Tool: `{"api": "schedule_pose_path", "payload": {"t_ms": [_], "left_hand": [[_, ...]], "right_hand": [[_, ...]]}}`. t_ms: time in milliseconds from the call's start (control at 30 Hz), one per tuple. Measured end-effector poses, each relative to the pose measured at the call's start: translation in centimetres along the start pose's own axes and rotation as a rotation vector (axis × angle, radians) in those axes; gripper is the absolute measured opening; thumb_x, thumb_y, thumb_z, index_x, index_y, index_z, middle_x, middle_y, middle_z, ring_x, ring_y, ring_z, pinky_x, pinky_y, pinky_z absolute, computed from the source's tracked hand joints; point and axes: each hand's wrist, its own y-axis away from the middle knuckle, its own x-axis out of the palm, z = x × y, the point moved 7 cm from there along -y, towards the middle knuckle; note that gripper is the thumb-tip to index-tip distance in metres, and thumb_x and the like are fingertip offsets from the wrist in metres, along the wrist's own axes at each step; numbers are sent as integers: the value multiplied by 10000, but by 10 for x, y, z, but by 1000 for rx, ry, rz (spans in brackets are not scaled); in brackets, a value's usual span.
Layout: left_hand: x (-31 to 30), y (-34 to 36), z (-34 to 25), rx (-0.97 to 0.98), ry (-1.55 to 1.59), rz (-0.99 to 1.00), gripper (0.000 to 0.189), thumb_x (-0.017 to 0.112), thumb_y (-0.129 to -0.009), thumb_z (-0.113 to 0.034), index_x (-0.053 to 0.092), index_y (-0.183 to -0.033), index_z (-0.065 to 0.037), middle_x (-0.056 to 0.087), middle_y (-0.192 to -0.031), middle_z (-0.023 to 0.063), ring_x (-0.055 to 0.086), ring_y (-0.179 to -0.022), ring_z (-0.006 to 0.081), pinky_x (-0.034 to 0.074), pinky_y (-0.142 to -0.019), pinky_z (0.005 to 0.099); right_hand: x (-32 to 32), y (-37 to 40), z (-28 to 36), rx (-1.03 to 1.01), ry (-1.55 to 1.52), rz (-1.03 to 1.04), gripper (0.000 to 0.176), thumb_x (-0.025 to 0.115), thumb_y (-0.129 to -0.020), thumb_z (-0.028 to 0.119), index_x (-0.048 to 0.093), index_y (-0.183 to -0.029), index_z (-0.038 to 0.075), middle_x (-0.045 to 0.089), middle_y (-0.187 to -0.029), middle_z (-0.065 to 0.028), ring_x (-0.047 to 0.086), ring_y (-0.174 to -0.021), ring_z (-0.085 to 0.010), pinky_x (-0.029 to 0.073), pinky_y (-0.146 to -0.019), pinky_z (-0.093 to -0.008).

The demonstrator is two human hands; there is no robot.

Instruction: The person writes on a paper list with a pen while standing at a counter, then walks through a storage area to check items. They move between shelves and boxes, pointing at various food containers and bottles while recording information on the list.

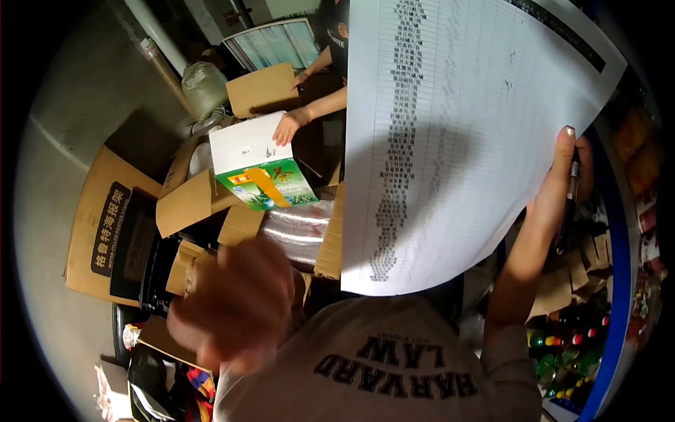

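Paper fills the upper right: a large white printed sheet with a dark column of text, pinched at its edge by the right hand, whose fingers also clasp a dark pen. The left hand is blurred above open brown cardboard boxes — whether its fingers are curled or loose cannot be told. Beyond, another person's hand rests on a white-and-green carton.

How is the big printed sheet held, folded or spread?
Spread: the sheet shows unbroken rows, its edge pinched by the right hand.
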Motion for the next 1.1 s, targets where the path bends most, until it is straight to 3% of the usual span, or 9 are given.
{"api": "schedule_pose_path", "payload": {"t_ms": [100,200,300,500,800,967,1033,1100], "left_hand": [[24,5,-28,145,369,163,17,487,-758,-146,496,-771,-144,477,-537,-21,449,-494,66,305,-436,187],[44,2,-45,126,457,424,254,397,-852,-201,478,-1080,-122,525,-589,12,450,-509,65,325,-424,180],[50,5,-49,116,493,329,222,360,-864,-189,439,-1071,-203,409,-466,-47,326,-411,34,208,-378,161],[58,2,-53,96,449,357,143,356,-853,-156,424,-975,-185,405,-472,-48,336,-413,29,199,-376,158],[65,-9,-42,54,525,340,195,397,-819,-93,424,-988,-187,376,-449,-55,328,-409,19,190,-381,165],[67,2,-44,36,371,292,201,411,-830,-121,425,-1016,-195,366,-432,-60,302,-391,26,172,-381,169],[63,1,-44,68,407,354,175,415,-827,-133,448,-994,-176,419,-493,-32,360,-453,51,227,-422,185],[60,-9,-33,109,567,523,142,422,-819,-147,496,-939,-129,549,-630,33,507,-597,99,353,-509,211]], "right_hand": [[-6,5,0,2,-32,32,263,590,-760,284,529,-717,32,529,-724,-15,455,-693,-95,375,-667,-233],[-6,15,9,16,-40,25,267,564,-780,276,493,-692,35,498,-698,-13,434,-673,-97,371,-639,-231],[-10,18,15,-25,-9,6,274,550,-793,271,473,-677,35,479,-678,-9,417,-655,-94,365,-621,-227],[-20,20,25,-63,51,3,276,549,-795,273,471,-670,40,467,-657,-1,398,-637,-90,351,-628,-226],[-23,7,29,-130,77,7,270,540,-803,263,475,-666,39,423,-619,28,365,-610,-73,327,-606,-228],[-18,4,26,-106,39,12,265,546,-800,260,480,-674,36,418,-633,30,360,-620,-71,323,-619,-222],[-20,0,23,-123,75,49,264,545,-800,258,481,-679,32,427,-643,25,369,-629,-74,330,-629,-225],[-24,-5,16,-120,93,69,266,542,-801,264,481,-687,32,448,-663,13,387,-645,-82,339,-642,-230]]}}
